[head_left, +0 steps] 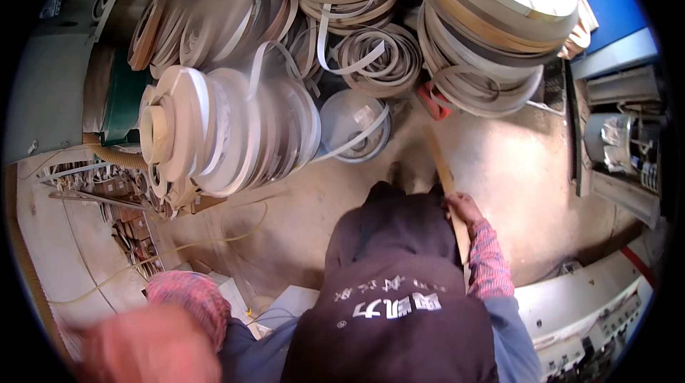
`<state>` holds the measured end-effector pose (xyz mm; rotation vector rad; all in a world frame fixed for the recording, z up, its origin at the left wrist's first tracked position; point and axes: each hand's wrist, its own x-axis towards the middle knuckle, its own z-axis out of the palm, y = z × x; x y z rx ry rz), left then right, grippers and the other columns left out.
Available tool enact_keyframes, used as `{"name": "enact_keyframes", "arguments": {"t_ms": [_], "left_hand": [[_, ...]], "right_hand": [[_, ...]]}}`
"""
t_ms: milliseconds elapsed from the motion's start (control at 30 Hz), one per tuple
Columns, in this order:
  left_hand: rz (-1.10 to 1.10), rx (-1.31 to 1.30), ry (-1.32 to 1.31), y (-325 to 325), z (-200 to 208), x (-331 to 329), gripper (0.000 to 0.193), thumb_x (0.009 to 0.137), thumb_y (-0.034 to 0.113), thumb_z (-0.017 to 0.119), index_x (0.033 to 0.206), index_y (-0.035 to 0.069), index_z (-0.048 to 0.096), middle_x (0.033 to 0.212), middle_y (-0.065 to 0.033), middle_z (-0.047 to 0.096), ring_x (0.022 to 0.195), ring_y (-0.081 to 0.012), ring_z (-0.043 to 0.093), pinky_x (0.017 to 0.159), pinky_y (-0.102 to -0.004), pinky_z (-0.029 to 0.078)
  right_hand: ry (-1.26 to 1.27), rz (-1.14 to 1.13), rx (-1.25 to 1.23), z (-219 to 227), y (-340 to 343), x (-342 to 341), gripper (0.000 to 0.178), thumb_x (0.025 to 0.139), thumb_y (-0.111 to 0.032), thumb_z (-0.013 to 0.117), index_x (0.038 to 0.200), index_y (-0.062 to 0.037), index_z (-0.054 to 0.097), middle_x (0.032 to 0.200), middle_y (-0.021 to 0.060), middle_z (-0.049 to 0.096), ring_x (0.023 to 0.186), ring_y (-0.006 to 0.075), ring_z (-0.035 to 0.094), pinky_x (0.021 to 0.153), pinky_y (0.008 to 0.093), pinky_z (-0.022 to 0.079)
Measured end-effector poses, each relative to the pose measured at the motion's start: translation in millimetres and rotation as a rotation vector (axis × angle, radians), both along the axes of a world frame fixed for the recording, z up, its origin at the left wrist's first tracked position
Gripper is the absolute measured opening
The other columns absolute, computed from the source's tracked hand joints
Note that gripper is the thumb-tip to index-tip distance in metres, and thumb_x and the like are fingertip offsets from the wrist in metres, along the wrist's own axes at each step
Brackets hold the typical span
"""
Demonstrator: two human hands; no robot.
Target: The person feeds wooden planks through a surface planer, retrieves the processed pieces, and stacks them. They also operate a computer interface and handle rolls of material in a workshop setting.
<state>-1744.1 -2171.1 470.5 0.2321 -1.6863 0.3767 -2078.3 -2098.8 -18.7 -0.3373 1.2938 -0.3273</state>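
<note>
A long, narrow wood-coloured strip (440, 162) slants along the right side of my body. My right hand (464, 207) is closed around it at about mid-length, and its upper end points toward the floor ahead. My left hand (146, 346) is raised close to the camera at the lower left. Motion smears its fingers, so I cannot make out their shape or anything in them. A dark apron (396, 283) covers my front, with checked sleeves at both wrists.
Coils of edge banding (264, 126) lie in a row ahead to the left. A tall stack of coils (499, 19) stands at the far right, with a red object (433, 101) at its foot. Machinery (617, 140) lines the right side. A yellowish hose (193, 243) crosses the floor at left.
</note>
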Motion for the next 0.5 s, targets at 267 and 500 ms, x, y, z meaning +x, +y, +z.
{"name": "enact_keyframes", "arguments": {"t_ms": [267, 500], "left_hand": [[0.572, 2.217, -0.122, 64.7, -419.5, -7.9, 0.041, 0.092, 0.019, 0.057, 0.129, 0.002, 0.051, 0.110, -0.0204, 0.056, 0.099, -0.0359, 0.058, 0.088, -0.0385, 0.047], [0.939, 1.987, -0.910, 155.0, -567.2, -74.3, 0.064, 0.092, 0.043, 0.057, 0.140, 0.004, 0.041, 0.138, -0.0211, 0.046, 0.126, -0.0380, 0.044, 0.099, -0.0527, 0.040]], "right_hand": [[-0.481, 0.157, -0.211, -15.0, -67.0, 54.6, 0.028, 0.100, -0.028, 0.057, 0.112, -0.0027, 0.057, 0.088, 0.0052, 0.064, 0.053, 0.0121, 0.058, 0.050, 0.0246, 0.048], [-0.692, 0.112, -0.289, -52.6, -148.3, 188.4, 0.030, 0.101, -0.035, 0.053, 0.104, -0.0053, 0.057, 0.086, 0.0029, 0.059, 0.056, 0.0111, 0.055, 0.051, 0.0257, 0.046]]}}
